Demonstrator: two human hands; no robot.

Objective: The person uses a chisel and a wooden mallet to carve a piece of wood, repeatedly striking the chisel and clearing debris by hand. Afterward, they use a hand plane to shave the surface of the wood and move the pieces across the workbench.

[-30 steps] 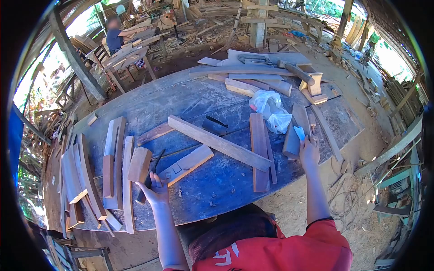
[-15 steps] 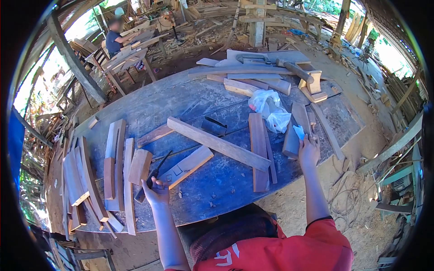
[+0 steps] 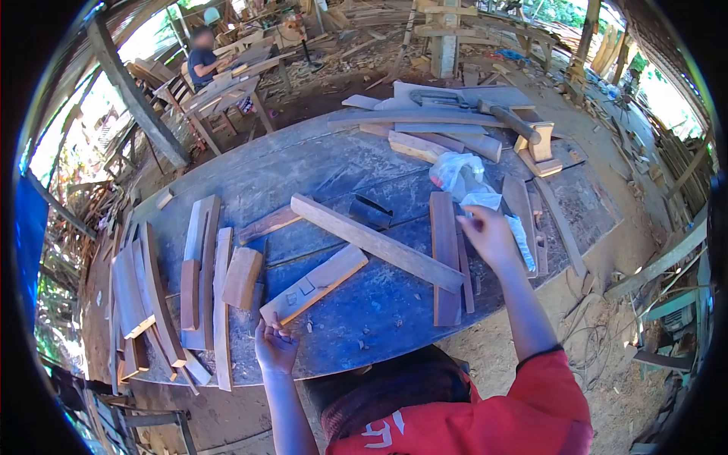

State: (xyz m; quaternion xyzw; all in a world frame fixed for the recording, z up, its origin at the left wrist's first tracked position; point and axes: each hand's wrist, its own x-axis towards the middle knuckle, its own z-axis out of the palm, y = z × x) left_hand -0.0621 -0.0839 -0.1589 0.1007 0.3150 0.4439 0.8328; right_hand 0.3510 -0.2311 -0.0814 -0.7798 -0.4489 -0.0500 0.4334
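Observation:
My left hand [image 3: 276, 347] is palm up at the table's front edge, its fingers loosely bent and apart with nothing visible in them. Its fingertips are beside the near end of a wooden piece [image 3: 318, 282] with rectangular marks or cuts in its face. A short wood block [image 3: 243, 277] lies just left of that piece. My right hand [image 3: 490, 236] is closed in a pinch at the lower edge of a white plastic bag [image 3: 459, 174]; what the fingertips hold is hidden. Close to its wrist, a pale blue strip [image 3: 520, 240] lies along a board [image 3: 518, 196].
A long wooden bar [image 3: 371, 241] lies diagonally across mid-table, near a dark curved piece [image 3: 371, 211]. Several wooden slats [image 3: 155, 296] cover the left side. A clamp [image 3: 438, 98] and a mallet [image 3: 509, 121] rest on boards at the back. Another person [image 3: 203, 61] sits far left.
My left hand has let go of the dark slender tool and drawn back toward the table edge. My right hand has moved left and up from the board to the plastic bag.

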